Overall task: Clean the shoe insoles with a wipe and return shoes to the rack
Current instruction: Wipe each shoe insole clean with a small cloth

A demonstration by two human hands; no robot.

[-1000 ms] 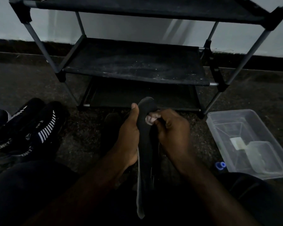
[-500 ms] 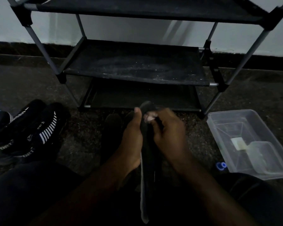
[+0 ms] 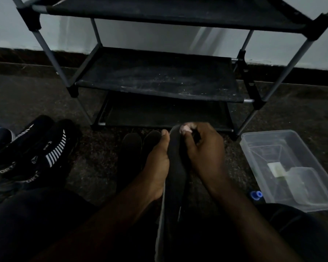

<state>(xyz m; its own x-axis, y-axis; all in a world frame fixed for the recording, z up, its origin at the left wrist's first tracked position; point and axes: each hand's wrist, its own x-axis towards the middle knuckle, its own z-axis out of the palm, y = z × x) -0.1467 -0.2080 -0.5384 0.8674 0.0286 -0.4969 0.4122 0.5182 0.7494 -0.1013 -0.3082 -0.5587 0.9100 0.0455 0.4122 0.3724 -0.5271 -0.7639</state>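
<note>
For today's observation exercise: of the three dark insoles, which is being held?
The rightmost insole: left hand grips it, right hand presses a wipe to its tip. The other two lie on the floor.

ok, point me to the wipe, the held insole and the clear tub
wipe (image 3: pixel 186 128), head view, middle of the pale wad.
held insole (image 3: pixel 175 167), head view, mid-length of its dark face.
clear tub (image 3: pixel 251 157), head view, left rim.
</note>
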